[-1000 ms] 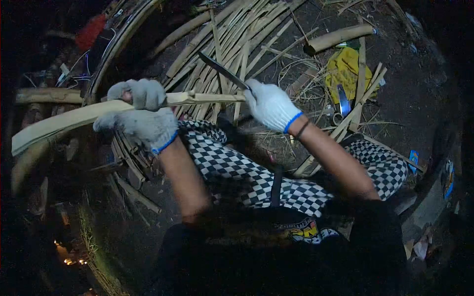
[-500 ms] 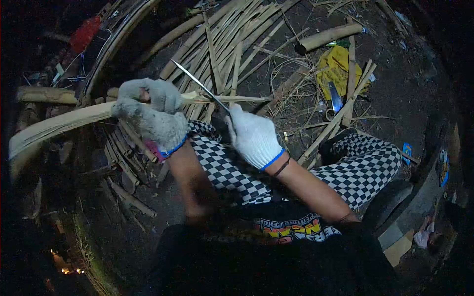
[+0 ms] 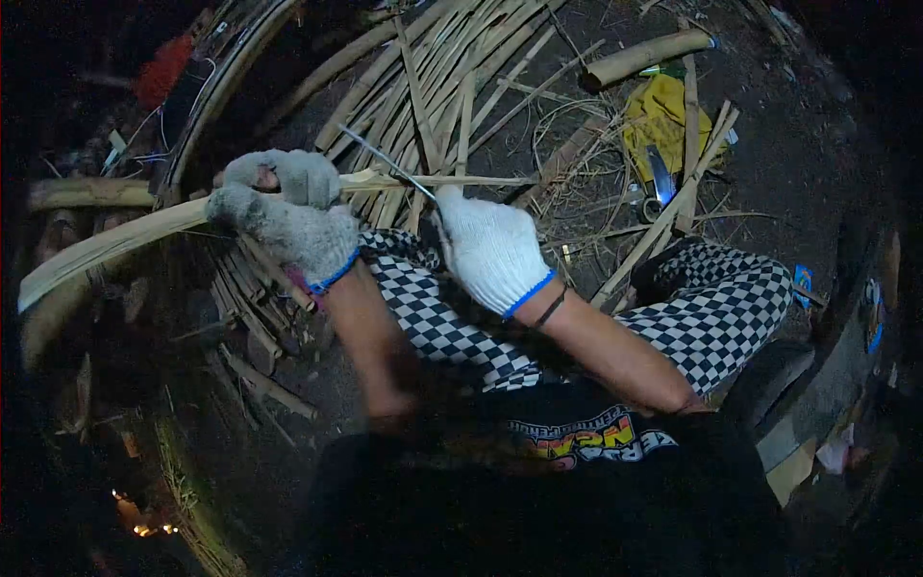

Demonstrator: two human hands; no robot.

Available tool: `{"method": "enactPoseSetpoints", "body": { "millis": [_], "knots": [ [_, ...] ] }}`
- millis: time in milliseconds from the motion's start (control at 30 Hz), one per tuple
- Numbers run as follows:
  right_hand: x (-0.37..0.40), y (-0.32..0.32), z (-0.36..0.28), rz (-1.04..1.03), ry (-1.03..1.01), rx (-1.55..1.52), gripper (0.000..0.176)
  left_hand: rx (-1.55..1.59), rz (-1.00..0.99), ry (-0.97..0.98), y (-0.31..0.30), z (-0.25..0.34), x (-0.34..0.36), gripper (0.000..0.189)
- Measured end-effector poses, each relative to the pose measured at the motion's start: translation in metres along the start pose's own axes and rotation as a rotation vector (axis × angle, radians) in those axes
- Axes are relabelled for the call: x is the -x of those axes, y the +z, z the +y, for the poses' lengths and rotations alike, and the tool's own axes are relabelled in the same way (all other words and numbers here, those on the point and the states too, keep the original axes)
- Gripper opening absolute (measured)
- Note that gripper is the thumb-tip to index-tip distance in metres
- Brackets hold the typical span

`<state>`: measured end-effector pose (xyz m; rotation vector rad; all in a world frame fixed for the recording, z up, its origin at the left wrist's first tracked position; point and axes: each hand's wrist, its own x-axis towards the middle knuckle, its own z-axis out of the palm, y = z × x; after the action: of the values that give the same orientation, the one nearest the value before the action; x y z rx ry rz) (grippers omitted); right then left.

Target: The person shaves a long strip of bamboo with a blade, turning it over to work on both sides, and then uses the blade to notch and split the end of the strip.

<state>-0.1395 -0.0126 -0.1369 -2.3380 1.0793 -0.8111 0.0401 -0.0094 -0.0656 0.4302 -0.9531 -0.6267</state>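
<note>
- The knife [image 3: 385,159] has shifted along the pale strip [image 3: 115,238] toward the left hand [image 3: 288,197] since a second ago, so its blade now crosses the narrow part near that grip.
- The left hand, at 10 o'clock, clenches the strip, which spans 9 to 1 o'clock.
- The right hand [image 3: 490,248] grasps the knife, forearm from 4 o'clock.

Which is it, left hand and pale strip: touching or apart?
Touching: the head view shows the gloved left hand closed around the pale strip, which emerges on both sides.
</note>
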Motion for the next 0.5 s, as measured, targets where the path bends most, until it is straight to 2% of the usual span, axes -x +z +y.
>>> {"method": "enactPoseSetpoints", "body": {
  "millis": [33, 67, 133, 200, 267, 333, 400, 433, 500],
  "knots": [
    [0.003, 0.004, 0.002, 0.068, -0.034, -0.015, 0.012, -0.002, -0.089, 0.002, 0.001, 0.0, -0.003, 0.045],
    [0.003, 0.014, 0.011, 0.063, -0.03, -0.015, 0.012, -0.003, -0.086, -0.002, 0.007, 0.0, -0.004, 0.045],
    [0.0, 0.022, 0.024, 0.016, 0.015, -0.014, 0.011, -0.147, 0.147, 0.05, 0.018, 0.001, 0.001, 0.046],
    [-0.003, 0.016, 0.01, -0.031, 0.047, 0.045, 0.01, -0.123, 0.152, 0.045, 0.001, 0.001, -0.004, 0.046],
    [-0.003, 0.013, 0.0, -0.033, 0.025, 0.005, 0.011, 0.002, -0.048, 0.006, -0.001, 0.004, -0.005, 0.047],
    [0.004, 0.038, 0.022, -0.021, 0.111, -0.068, 0.012, -0.011, 0.036, -0.024, 0.0, 0.006, 0.001, 0.047],
    [0.001, 0.046, 0.034, -0.014, 0.073, -0.04, 0.012, -0.103, 0.231, 0.015, 0.002, 0.007, 0.003, 0.047],
    [-0.002, 0.042, 0.028, -0.028, 0.059, 0.001, 0.012, -0.101, 0.228, 0.014, 0.0, 0.007, 0.002, 0.047],
    [-0.002, 0.025, 0.01, -0.035, 0.054, 0.014, 0.011, -0.073, 0.012, -0.002, -0.008, 0.009, 0.0, 0.049]
  ]
}}
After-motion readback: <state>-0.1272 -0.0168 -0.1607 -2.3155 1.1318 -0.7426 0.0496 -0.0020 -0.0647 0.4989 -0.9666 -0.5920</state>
